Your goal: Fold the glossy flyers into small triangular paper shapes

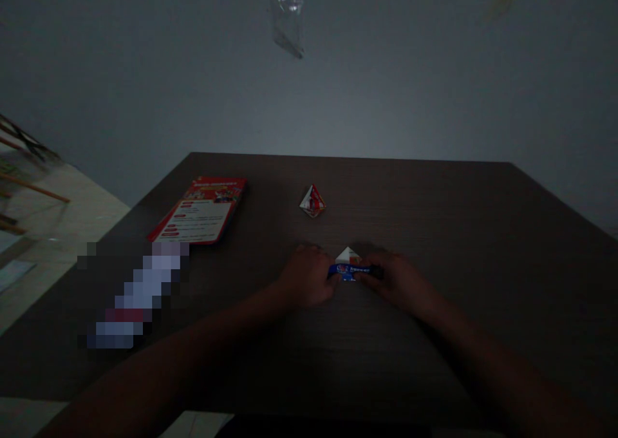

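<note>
A small piece of folded printed paper [348, 257] is held low over the dark table, between my two hands. Its upper part is a pale peak, and a blue printed band runs across its lower part. My left hand [309, 276] is closed on the left end of the band, fingers curled. On the other side, my right hand [393, 277] pinches the right end near a dark tip. Farther back stands a red and white folded paper shape [313, 201] with a pointed top, untouched by either hand.
Red-and-white printed sheets or booklets [197, 214] lie at the table's [434, 193] left. In front of them is a pixelated long pale item [149, 290]. A clear plastic bag [288, 16] hangs on the wall behind. Wooden furniture legs [36, 187] show at far left.
</note>
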Tool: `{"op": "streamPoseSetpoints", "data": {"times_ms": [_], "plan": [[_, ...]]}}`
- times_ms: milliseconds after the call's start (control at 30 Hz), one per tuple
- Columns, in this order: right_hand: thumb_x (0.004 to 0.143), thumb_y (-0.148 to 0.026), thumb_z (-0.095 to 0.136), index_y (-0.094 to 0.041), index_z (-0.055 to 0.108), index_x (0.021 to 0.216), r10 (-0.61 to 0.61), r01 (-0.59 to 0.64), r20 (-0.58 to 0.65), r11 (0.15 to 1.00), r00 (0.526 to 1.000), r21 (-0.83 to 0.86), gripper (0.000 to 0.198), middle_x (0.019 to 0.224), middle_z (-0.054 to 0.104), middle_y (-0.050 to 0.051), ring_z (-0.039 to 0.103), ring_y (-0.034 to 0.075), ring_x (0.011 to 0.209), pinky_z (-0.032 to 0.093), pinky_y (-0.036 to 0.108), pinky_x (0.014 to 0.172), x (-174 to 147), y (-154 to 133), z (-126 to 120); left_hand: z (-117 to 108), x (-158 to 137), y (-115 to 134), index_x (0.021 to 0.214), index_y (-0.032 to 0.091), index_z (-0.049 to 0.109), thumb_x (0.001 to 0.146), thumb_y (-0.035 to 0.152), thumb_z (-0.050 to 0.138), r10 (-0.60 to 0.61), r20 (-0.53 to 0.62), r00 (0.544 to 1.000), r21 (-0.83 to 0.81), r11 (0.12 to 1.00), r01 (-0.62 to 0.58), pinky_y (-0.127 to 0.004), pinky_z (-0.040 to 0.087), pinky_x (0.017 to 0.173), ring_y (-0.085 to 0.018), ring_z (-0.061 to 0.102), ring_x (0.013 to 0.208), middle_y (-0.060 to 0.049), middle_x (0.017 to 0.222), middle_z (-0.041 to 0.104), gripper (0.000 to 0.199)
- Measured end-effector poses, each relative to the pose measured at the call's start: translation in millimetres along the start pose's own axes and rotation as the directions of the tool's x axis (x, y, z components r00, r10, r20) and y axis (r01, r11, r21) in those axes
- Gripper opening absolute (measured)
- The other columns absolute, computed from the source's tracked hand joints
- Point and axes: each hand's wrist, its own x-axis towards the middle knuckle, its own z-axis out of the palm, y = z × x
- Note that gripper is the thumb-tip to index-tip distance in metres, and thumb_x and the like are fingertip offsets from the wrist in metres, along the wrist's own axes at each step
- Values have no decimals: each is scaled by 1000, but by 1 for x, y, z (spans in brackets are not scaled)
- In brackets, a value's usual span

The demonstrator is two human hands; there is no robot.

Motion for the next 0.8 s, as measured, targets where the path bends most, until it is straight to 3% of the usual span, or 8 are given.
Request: {"op": "streamPoseSetpoints", "data": {"times_ms": [367,533,800], "plan": [[78,-28,61,-24,69,94,76,-75,17,995,997,-64,18,85,72,2,66,20,73,48,30,63,1,-4,-3,-5,6,0,75,16,64,77,40,51,-63,70,996,-5,998,64,-35,45,64,-25,62,70,-9,73,65,27],[76,-31,63,-22,69,94,97,-96,5,990,995,-103,21,85,72,4,66,21,73,47,30,64,1,-3,0,-10,7,1,73,17,65,77,54,49,-83,78,993,-16,996,84,-33,44,60,-24,62,67,-8,70,64,40],[72,-36,65,-22,69,92,193,-191,16,977,981,-100,24,80,71,4,65,21,70,44,29,61,4,-8,-1,-18,10,7,76,16,68,74,57,50,-163,146,976,-21,986,167,-31,44,66,-24,62,73,-9,73,66,44]]}}
